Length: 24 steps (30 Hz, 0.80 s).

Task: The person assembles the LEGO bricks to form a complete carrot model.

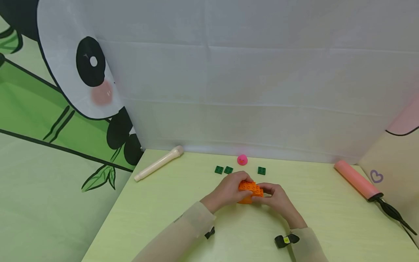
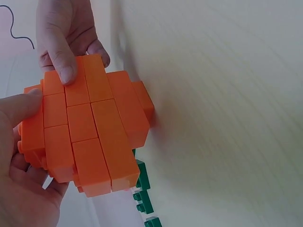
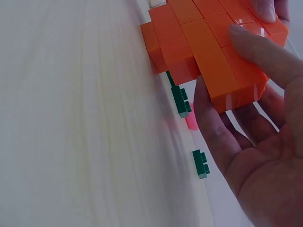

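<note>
Head view: left hand (image 1: 233, 187) and right hand (image 1: 278, 200) clamped fingers on the orange block (image 1: 250, 187), well inside the table (image 1: 327, 203)'s side edges, near green bricks (image 1: 228, 170).

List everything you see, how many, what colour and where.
Block build: 1, orange, in both hands
Small bricks: 3, green, beyond the hands
Round piece: 1, pink, near back edge
Tube: 1, cream, back left
Cylinder: 1, coral and black, table's right
Table: 1, pale yellow, below hands
Backdrop: count unclear, white, green, beige, around table
Wrist devices: 2, black, at the cuffs
Sleeves: 2, beige, forearms
Left hand: 1, bare, gripping build's left
Right hand: 1, bare, gripping build's right
</note>
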{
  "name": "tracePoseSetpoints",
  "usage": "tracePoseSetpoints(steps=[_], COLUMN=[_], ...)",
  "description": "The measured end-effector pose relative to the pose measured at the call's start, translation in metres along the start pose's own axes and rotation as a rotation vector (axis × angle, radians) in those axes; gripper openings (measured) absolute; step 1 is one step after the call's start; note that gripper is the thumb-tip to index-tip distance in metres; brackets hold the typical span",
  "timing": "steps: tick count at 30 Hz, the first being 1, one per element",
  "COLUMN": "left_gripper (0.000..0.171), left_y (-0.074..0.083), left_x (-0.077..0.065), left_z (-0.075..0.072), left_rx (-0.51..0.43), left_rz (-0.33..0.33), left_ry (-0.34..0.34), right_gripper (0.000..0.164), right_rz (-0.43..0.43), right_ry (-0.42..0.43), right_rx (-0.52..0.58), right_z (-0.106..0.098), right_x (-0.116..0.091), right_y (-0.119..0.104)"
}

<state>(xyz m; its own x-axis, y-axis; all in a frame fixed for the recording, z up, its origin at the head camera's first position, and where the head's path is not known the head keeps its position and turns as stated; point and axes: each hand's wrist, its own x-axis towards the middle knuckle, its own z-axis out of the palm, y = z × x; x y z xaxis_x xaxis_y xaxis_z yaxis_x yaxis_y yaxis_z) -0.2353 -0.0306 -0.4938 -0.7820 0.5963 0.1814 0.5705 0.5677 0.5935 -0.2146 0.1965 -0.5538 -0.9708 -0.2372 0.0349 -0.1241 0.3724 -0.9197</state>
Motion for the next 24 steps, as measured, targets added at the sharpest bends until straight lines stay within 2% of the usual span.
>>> tracePoseSetpoints(steps=[9, 18, 21, 24], left_gripper=[0.028, 0.029, 0.028, 0.026], left_y=[-0.005, -0.006, -0.008, -0.015], left_x=[-0.002, -0.001, 0.0, 0.002], left_z=[0.004, 0.005, 0.001, -0.003], left_rx=[-0.044, -0.06, -0.107, -0.195], left_rz=[-0.004, -0.014, -0.027, -0.022], left_ry=[0.017, 0.019, -0.015, -0.049], right_gripper=[0.041, 0.043, 0.043, 0.041], right_rz=[-0.029, -0.019, -0.026, -0.033], right_ry=[0.001, 0.01, 0.003, -0.006], right_rx=[0.008, 0.043, 0.039, 0.033], right_z=[0.001, 0.0, -0.001, -0.001], right_x=[-0.001, -0.003, -0.002, 0.0], right_y=[-0.001, -0.004, -0.003, -0.001])
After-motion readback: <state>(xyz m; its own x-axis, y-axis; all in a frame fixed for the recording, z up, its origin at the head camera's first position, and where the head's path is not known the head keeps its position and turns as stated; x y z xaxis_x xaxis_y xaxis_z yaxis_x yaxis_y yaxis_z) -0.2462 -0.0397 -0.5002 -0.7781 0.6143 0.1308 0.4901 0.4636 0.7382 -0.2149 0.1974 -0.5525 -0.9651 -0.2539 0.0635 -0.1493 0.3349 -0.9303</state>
